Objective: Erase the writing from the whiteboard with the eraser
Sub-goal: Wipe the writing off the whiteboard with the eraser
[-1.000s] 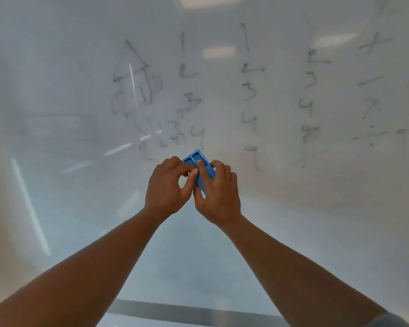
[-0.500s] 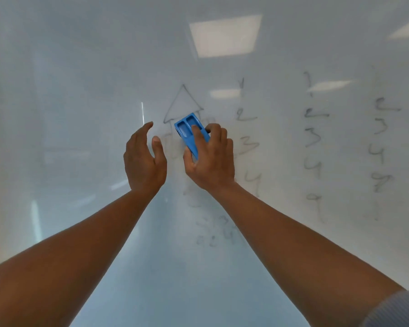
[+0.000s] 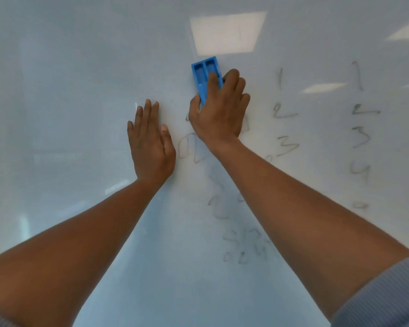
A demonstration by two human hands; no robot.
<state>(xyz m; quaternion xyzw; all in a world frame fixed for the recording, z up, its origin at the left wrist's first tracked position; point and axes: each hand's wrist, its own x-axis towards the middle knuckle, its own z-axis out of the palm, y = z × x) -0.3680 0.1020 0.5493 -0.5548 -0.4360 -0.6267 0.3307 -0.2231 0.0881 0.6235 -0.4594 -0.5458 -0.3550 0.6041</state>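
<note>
— Where was the eraser [image 3: 207, 77] when you looked?

— Upper middle of the frame, just under the reflected ceiling light [image 3: 227, 33], its blue back facing out and its other face apparently against the whiteboard [image 3: 69, 67]. The right hand [image 3: 219, 112] had it: fingers curled over its lower half, one lying in a recess on its back, thumb against the left edge. I'd say that grip was for pressing it flat while sliding it.

— And the other hand?

— The left hand [image 3: 151, 142] held nothing. It lay open at the centre of the frame, fingers straight and close together, palm toward the board and beside the right wrist. It looked like a brace for leaning in, though I couldn't tell how much weight went onto it.

— Why there, on that spot?

— The eraser sat above what showed of a drawing [image 3: 189, 146], whose faint lines peeked out below and left of the right hand. Starting high made sense to me: a downward stroke would cross it.

— Much left to clean?

— Plenty. Columns of numbers [image 3: 285, 112] ran down the right side, and smaller scribbles [image 3: 248, 246] sat lower, by the right forearm. I'd judge the job barely begun.
</note>
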